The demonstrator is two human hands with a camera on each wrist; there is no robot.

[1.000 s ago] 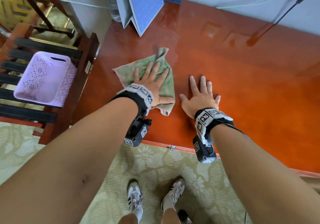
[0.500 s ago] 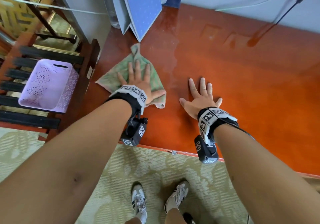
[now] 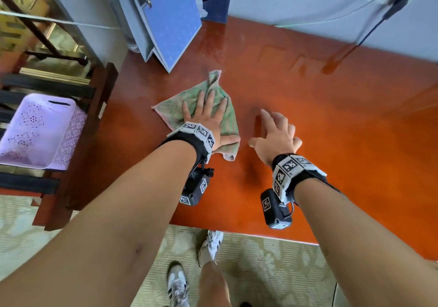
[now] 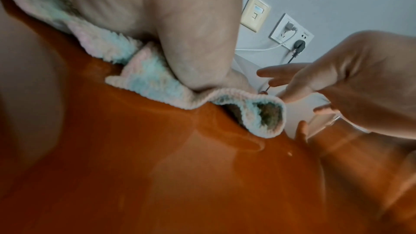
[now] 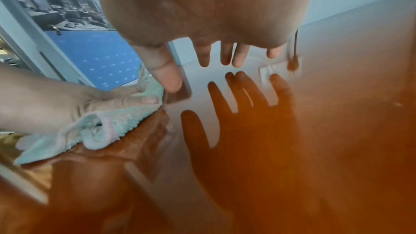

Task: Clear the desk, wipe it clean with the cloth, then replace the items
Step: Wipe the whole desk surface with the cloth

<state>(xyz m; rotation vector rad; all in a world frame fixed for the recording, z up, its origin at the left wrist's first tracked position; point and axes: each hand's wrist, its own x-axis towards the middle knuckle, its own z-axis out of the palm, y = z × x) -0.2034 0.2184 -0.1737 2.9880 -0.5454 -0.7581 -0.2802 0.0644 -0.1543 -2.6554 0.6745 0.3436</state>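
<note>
Bare-armed, the person wears black wrist straps (image 3: pixel 196 145) topped with white blocks of black square-code markers (image 3: pixel 288 168), a black camera unit (image 3: pixel 275 209) slung beneath each wrist, and grey-white striped sneakers (image 3: pixel 176 283).

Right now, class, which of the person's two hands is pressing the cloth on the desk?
The left hand: it lies flat on the green cloth, fingers spread. The right hand holds nothing, beside the cloth.

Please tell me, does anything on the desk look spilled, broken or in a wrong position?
Nothing looks spilled or damaged. The left hand presses the green cloth flat on the orange desk; the cloth is rumpled, with one corner rolled up. The right hand is open beside it. The blue folder leans at the back corner.
</note>
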